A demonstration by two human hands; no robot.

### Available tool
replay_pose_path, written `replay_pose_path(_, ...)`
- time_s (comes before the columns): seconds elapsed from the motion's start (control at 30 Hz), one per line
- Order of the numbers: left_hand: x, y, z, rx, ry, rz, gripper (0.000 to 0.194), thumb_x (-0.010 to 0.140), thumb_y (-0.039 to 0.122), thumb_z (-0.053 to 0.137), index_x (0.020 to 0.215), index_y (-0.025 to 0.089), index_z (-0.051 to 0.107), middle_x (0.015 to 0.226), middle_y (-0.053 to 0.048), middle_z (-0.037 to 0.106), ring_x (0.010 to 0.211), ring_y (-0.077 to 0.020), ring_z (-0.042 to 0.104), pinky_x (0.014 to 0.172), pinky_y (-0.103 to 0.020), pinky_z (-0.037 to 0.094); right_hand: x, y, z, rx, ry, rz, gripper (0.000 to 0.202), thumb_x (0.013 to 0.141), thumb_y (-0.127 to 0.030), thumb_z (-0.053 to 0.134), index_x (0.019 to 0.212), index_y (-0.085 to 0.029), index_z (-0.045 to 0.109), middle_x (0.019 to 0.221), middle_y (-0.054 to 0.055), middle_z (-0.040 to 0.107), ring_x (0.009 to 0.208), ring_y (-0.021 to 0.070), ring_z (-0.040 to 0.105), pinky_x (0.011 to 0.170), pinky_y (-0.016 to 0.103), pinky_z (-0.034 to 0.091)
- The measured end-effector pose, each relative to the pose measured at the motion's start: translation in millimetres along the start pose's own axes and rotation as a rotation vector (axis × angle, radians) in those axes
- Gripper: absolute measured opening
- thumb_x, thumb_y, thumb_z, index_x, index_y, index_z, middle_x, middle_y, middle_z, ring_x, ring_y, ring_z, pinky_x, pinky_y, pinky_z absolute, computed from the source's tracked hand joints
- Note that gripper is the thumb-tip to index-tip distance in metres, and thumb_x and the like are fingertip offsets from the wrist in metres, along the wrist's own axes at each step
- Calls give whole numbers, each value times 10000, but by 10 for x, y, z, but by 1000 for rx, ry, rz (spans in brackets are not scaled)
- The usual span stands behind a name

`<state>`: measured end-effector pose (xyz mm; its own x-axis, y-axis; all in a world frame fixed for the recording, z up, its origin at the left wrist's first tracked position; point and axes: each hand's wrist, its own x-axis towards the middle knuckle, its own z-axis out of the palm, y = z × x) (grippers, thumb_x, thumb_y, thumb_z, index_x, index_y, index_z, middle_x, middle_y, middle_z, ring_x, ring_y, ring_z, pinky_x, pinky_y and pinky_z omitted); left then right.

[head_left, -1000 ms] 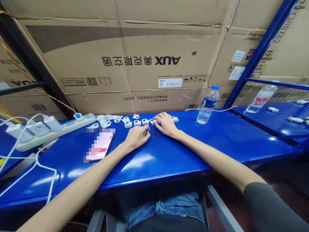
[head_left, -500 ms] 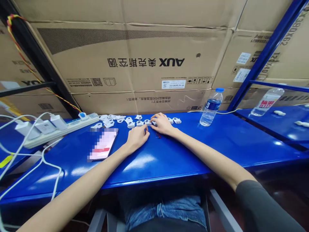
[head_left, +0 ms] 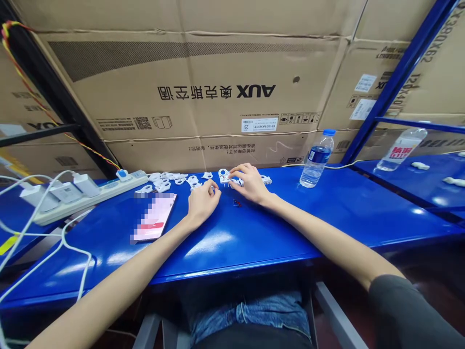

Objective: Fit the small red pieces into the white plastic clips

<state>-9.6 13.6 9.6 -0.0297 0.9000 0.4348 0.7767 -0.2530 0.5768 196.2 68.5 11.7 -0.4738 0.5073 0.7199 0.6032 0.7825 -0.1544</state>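
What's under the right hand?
Around the right hand, I see the blue table, a white ringed piece on one side and another white piece on the other. Whatever is directly beneath the hand is covered, so I can't tell.

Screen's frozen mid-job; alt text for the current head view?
The right hand is at a white ringed piece over a blue table, the curled left hand beside other white pieces. A phone and power strip lie left, a water bottle stands right, cardboard boxes behind.

ok you've got loose parts on the table behind your left hand, phone left of it, power strip further left, bottle right, carton behind everything
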Motion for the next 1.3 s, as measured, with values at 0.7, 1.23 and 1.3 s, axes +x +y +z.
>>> replay_pose_path(0.7,11,54,30,-259,49,73,78,844,261,591,889,205,622,526,106,370,496,-111,399,606,-253,335,-140,-116,-160,-141,35,-163,143,1026,-280,613,1058,-217,737,1228,82,744,1148,259,582,1060,467,436)
replay_pose_path(1.23,18,87,19,-257,6,15,78,836,265,563,815,203,606,519,96,367,517,-113,387,608,-253,317,-135,-181,-181,-94,-51,-80,181,1032,-292,576,1064,-244,747,1248,80,729,1179,269,558,1090,484,417)
replay_pose_path(1.3,24,88,21,-269,2,4,79,825,259,560,801,200,607,514,95,368,515,-112,383,603,-254,312,-137,-179,-177,-99,-54,-83,175,1027,-291,582,1061,-243,747,1245,81,728,1183,270,552,1092,484,412)
